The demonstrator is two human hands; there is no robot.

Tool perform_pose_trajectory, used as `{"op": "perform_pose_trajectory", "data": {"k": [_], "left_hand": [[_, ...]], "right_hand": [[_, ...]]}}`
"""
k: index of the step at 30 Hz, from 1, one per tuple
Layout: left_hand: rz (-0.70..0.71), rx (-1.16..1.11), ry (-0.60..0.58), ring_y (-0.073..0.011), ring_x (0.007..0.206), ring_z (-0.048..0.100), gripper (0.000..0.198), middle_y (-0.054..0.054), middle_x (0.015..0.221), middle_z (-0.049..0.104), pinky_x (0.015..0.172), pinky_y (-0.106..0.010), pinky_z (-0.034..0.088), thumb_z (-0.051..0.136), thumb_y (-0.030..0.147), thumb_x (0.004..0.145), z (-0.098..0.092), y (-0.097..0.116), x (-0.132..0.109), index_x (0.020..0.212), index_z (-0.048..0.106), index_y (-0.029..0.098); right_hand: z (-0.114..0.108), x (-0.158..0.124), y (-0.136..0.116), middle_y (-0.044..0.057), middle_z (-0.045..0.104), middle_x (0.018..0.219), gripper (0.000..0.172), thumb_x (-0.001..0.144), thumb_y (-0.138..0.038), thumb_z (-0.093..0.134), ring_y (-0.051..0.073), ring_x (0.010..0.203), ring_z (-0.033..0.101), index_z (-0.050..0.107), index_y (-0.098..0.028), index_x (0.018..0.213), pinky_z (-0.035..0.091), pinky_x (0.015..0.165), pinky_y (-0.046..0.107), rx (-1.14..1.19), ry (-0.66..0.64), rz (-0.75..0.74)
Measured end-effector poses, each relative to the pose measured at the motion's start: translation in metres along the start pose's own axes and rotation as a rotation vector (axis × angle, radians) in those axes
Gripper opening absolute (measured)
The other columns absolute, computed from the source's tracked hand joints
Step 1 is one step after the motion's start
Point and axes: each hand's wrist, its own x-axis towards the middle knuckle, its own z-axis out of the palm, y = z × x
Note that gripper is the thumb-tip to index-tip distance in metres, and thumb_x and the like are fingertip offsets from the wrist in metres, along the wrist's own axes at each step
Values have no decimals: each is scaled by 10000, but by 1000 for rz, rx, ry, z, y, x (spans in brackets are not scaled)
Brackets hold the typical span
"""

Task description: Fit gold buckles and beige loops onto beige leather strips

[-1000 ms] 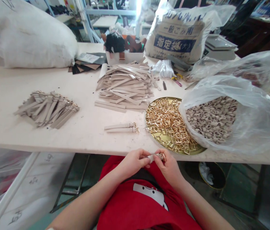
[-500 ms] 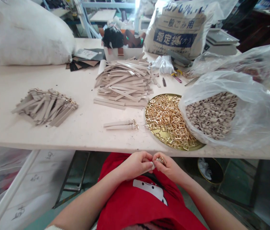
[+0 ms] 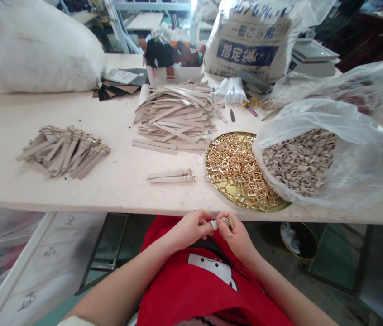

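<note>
Just below the table's front edge, my left hand (image 3: 194,227) and my right hand (image 3: 234,233) meet over my lap. Both are closed on a beige strap (image 3: 213,224), which shows between them with a small loop around it. A gold buckle (image 3: 229,222) sticks out from the fingers of my right hand. Most of the strap is hidden by the hands. On the table ahead lie finished-looking straps with gold buckles (image 3: 171,176), side by side. To their right a round gold tray (image 3: 223,192) carries many gold buckles (image 3: 234,158).
A clear plastic bag (image 3: 361,158) of beige loops (image 3: 300,160) overlaps the tray's right side. A heap of plain strips (image 3: 178,113) lies mid-table, and a pile of buckled straps (image 3: 65,151) at left. Large sacks (image 3: 38,50) stand at the back. A bin (image 3: 308,242) sits under the table.
Both hands have risen slightly. The left fingers have shifted along the strap, and more of the loop and buckle now shows between the hands. Things on the table have stayed put.
</note>
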Motion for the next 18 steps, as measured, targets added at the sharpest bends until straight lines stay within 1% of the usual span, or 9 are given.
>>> {"op": "perform_pose_trajectory", "data": {"k": [2,4,6,10,14,16,18], "left_hand": [[-12,-35,58,-92,520,509,349,27,601,568,494,-193,383,578,283,705,4,-5,3,1000,500,115],[-27,-81,87,-86,500,505,329,29,600,580,490,-195,390,601,272,683,5,-8,4,954,488,124],[-61,-135,74,-86,503,518,288,12,621,600,501,-200,403,614,288,676,3,-8,3,884,496,127],[-123,-192,27,-94,559,561,254,-18,652,621,555,-205,425,620,339,676,-2,-5,-3,770,541,117],[-146,-140,28,-96,554,557,243,-10,614,614,542,-198,412,611,341,679,-1,-4,-6,754,565,115],[-141,-114,1,-97,550,552,264,-18,629,624,536,-201,409,598,367,688,1,-5,-7,759,568,114],[-131,-101,-28,-101,563,556,299,-30,660,638,545,-206,414,590,402,695,2,-4,-7,778,569,115]], "right_hand": [[2,0,2,-31,498,602,167,808,-352,453,126,533,449,490,-191,777,358,504,240,36,12,40],[3,-1,3,-35,490,595,169,813,-358,449,121,516,436,480,-195,780,344,481,233,73,-6,74],[2,-1,3,-34,495,604,168,813,-358,452,120,522,441,483,-195,790,349,485,232,87,-46,78],[-1,0,-1,-21,526,652,158,821,-335,447,126,584,481,493,-186,798,387,562,243,58,-127,10],[-9,1,-5,-20,525,661,146,830,-315,443,120,596,472,492,-183,793,377,568,239,11,-257,-36],[-12,0,-6,-22,516,660,146,830,-317,452,115,592,458,493,-183,787,364,554,232,-2,-319,-45],[-14,-1,-6,-23,508,654,157,834,-329,449,112,586,451,488,-184,789,361,545,230,24,-352,-33]]}}
